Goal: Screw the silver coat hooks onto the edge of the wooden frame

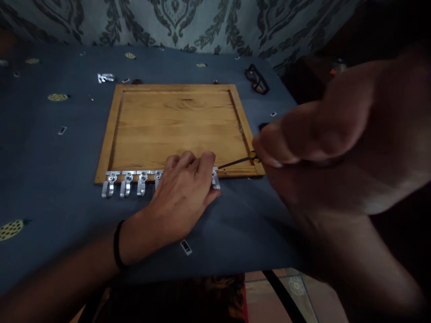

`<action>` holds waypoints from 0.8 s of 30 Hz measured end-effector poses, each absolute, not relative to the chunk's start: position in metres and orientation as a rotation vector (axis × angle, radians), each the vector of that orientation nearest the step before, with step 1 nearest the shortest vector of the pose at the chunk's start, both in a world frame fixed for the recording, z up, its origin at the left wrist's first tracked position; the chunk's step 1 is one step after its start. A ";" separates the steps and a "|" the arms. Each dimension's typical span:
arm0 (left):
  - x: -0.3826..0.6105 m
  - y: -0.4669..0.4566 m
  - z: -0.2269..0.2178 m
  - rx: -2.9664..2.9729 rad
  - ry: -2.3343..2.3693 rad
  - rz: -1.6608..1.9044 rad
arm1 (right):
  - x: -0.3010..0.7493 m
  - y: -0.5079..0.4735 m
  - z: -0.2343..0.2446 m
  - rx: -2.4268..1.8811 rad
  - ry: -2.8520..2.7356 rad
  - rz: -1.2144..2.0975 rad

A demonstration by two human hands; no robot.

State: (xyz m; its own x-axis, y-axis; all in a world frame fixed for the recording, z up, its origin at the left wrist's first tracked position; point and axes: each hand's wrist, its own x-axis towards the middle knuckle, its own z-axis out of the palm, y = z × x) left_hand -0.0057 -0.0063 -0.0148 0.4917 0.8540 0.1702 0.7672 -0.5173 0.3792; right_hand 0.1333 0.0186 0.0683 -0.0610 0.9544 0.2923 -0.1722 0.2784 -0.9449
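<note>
Three hooks (125, 184): along the near edge of the board (178, 121), which lies flat; screw heads showing, seemingly done.
Fourth hook (157, 176): partly under the left hand (183, 193).
End hook (216, 180): by the tip of the driver (235, 162); probably unfinished.
Spare hook (107, 78): off the board, unmounted.
Left hand: laid over hooks; grip cannot be told.
Right hand (336, 143): clenched round driver.
Containers: none seen.

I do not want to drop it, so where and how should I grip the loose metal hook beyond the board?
Probably pinch the loose metal hook by its narrow part, from above: this extends picture-right from the wider end, with tablecloth around it.
</note>
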 end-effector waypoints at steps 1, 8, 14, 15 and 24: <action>-0.005 -0.006 -0.014 2.483 1.383 0.488 | 0.132 0.019 0.066 -0.832 -1.247 1.100; -0.002 -0.006 -0.009 2.501 1.392 0.419 | 0.133 0.020 0.056 -0.789 -1.151 1.092; -0.002 -0.006 -0.010 2.504 1.406 0.443 | 0.136 0.022 0.053 -0.771 -1.177 1.107; -0.002 -0.006 -0.010 2.502 1.402 0.450 | 0.136 0.022 0.053 -0.772 -1.175 1.099; -0.002 -0.006 -0.011 2.515 1.381 0.441 | 0.133 0.024 0.050 -0.728 -1.236 1.085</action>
